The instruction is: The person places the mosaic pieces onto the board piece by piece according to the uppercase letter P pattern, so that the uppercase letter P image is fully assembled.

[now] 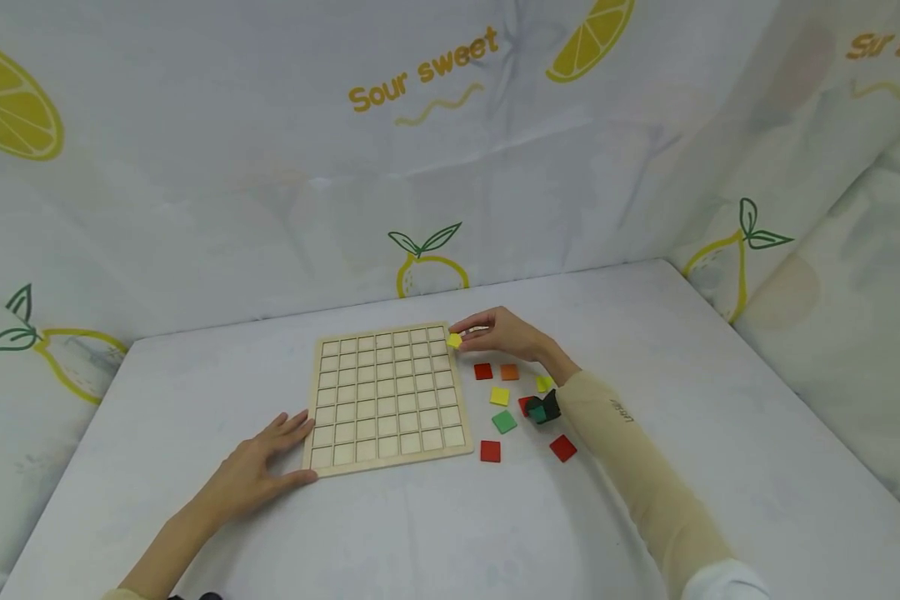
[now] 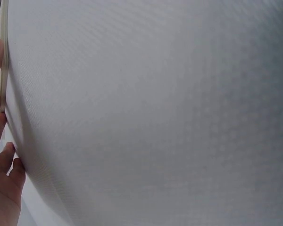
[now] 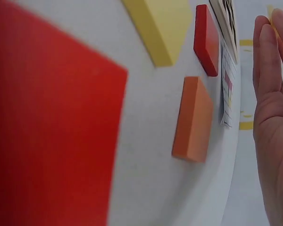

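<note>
A pale wooden grid board (image 1: 386, 467) lies on the white table. My right hand (image 1: 506, 333) pinches a yellow square tile (image 1: 454, 340) between thumb and fingers, at the board's far right corner. In the right wrist view, that hand is at the right edge, with only a sliver of the tile showing. My left hand (image 1: 258, 462) rests beside the board's near left corner, fingers extended and touching its edge. Loose tiles lie right of the board: a red tile (image 1: 483, 372), an orange tile (image 1: 510, 372), a yellow tile (image 1: 500, 396) and a green tile (image 1: 504, 422).
More red tiles lie nearer the front, one red tile (image 1: 491, 451) by the board's near right corner and another red tile (image 1: 563, 448) farther right. A printed card (image 3: 227, 87) shows in the right wrist view. A lemon-patterned cloth (image 1: 270, 208) hangs behind the table.
</note>
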Tool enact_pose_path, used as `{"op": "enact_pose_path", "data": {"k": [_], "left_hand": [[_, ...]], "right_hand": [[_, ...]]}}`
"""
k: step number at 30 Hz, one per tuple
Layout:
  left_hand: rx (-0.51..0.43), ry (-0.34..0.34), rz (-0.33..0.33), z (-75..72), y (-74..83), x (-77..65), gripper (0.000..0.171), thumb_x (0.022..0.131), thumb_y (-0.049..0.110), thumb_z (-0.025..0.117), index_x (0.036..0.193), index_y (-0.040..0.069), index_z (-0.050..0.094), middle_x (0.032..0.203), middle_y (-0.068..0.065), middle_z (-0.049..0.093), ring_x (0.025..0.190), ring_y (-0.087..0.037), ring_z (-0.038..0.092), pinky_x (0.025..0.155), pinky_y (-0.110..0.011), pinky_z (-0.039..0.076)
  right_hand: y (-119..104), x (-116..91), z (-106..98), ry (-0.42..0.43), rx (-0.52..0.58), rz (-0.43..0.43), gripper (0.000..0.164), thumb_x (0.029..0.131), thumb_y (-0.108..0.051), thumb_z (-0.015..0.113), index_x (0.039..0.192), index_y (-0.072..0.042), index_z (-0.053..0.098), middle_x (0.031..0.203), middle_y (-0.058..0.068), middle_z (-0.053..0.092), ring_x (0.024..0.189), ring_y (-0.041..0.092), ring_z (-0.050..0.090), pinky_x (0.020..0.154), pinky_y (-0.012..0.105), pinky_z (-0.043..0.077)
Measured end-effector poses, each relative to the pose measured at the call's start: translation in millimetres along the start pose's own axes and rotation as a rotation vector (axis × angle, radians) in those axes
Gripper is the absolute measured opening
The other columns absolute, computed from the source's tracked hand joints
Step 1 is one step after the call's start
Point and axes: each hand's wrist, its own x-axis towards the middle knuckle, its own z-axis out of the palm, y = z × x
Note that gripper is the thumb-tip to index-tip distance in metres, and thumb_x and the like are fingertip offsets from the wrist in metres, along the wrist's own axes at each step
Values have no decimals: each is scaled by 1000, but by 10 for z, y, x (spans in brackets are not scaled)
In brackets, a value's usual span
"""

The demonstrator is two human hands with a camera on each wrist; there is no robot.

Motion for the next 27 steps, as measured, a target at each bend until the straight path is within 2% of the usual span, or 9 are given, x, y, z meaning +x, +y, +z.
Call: {"op": "enact_pose_path", "data": {"k": [8, 16, 20, 23, 27], "left_hand": [[2, 8, 4, -6, 5, -3, 71, 79, 44, 75, 137, 8, 54, 146, -9, 45, 135, -44, 33, 94, -71, 33], [2, 19, 23, 20, 7, 6, 70, 79, 43, 75, 136, 8, 55, 145, -9, 46, 134, -44, 34, 94, -69, 34], [-2, 17, 18, 8, 22, 2, 71, 79, 43, 76, 136, 7, 54, 145, -10, 46, 134, -44, 34, 95, -69, 34], [-8, 14, 11, -9, 34, -2, 70, 79, 43, 75, 136, 7, 54, 145, -10, 46, 135, -44, 34, 96, -69, 33], [-5, 11, 12, -16, 39, -2, 70, 80, 43, 75, 136, 8, 54, 145, -10, 45, 135, -44, 33, 95, -70, 33]], "right_hand": [[-62, 176, 159, 14, -33, 2, 39, 87, -13, 72, 123, -4, 65, 130, 8, 59, 110, 17, 61, 94, 30, 48], [-92, 316, 331, 26, -34, 22, 38, 84, -14, 75, 120, -7, 67, 128, 5, 62, 111, 16, 61, 94, 29, 48], [-134, 380, 452, 23, -37, -21, 36, 84, -11, 75, 119, -5, 68, 124, 6, 64, 112, 15, 61, 94, 29, 48], [-173, 422, 547, 20, -35, -63, 34, 84, -6, 73, 117, -2, 68, 116, 7, 68, 105, 15, 64, 90, 27, 50], [-235, 452, 653, 49, -60, -55, 32, 84, -3, 72, 116, 2, 67, 110, 9, 70, 99, 15, 66, 86, 25, 51]]}}
